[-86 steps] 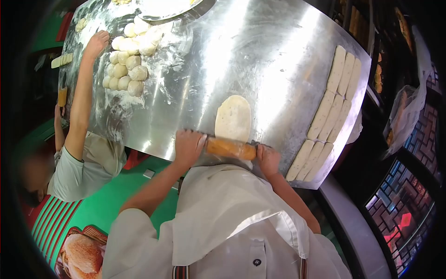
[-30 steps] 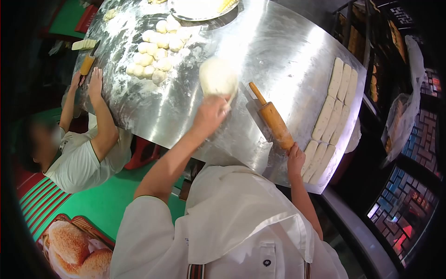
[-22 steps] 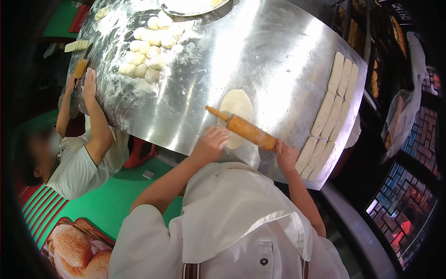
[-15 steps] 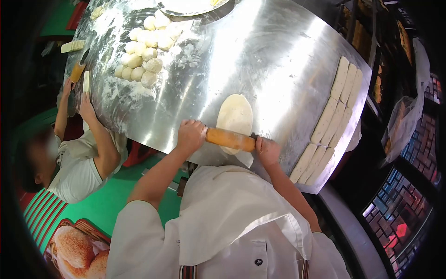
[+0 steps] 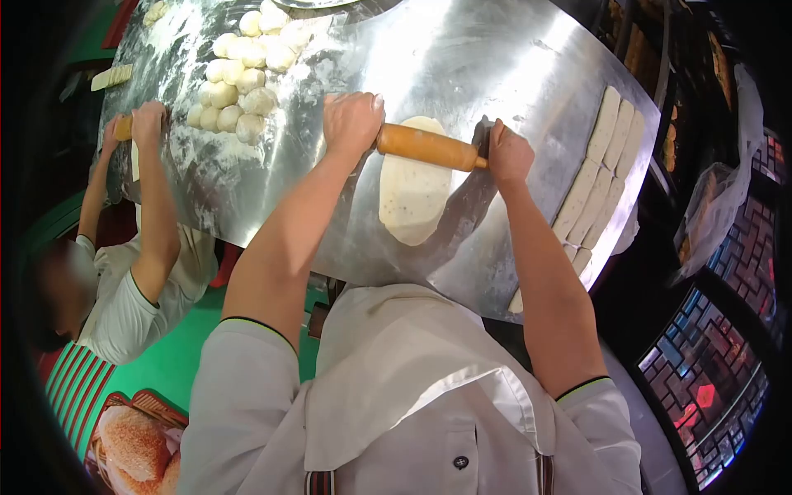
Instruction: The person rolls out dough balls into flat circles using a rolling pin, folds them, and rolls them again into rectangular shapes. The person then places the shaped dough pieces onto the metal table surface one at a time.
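Note:
A wooden rolling pin (image 5: 429, 147) lies across the far part of a flat oval sheet of dough (image 5: 412, 198) on the metal table. My left hand (image 5: 353, 122) is closed round the pin's left handle. Round the right handle my right hand (image 5: 510, 153) is closed too, with the handle's tip showing between hand and roller. The dough has small dark specks, and its far edge shows just beyond the pin.
Several dough balls (image 5: 239, 78) sit on the floured left side of the metal table (image 5: 330, 239). Long dough strips (image 5: 596, 157) line the right edge. At left, a co-worker's hands (image 5: 136, 128) hold another rolling pin (image 5: 123, 128) over a dough strip.
Both my hands have pushed the rolling pin away from me, from the dough's near end to its far part. The co-worker's hands have also moved, one now nearer the other pin.

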